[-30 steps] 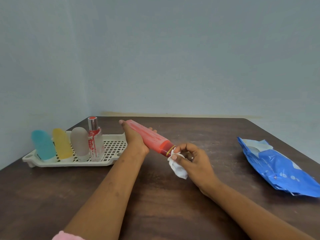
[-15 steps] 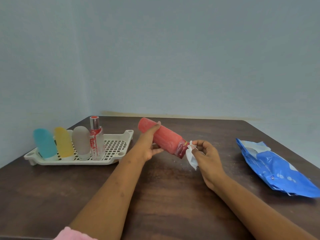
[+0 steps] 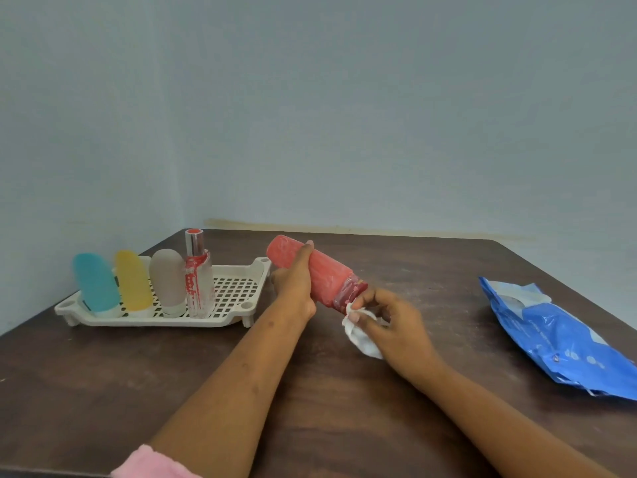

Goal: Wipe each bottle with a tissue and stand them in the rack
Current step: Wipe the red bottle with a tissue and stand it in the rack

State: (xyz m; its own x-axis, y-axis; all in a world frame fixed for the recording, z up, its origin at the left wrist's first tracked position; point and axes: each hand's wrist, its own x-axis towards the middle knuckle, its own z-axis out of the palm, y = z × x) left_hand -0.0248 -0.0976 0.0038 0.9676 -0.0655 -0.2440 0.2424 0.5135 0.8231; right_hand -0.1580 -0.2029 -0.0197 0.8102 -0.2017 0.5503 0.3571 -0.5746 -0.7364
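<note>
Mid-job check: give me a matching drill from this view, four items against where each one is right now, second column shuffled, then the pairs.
1. red cylindrical plastic bottle
2. crumpled white tissue
3. teal rounded plastic bottle
4. blue plastic wipes pack

A. standing at the left end of the white slotted plastic rack
B. lying on the brown wooden table, at the right
C. tilted, in the grip of the left hand
D. pinched by the right hand at the bottle's cap end

Pairs: 1-C, 2-D, 3-A, 4-B

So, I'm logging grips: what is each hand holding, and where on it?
Left hand grips the red bottle around its body; right hand pinches a white tissue at the bottle's cap end.
</note>
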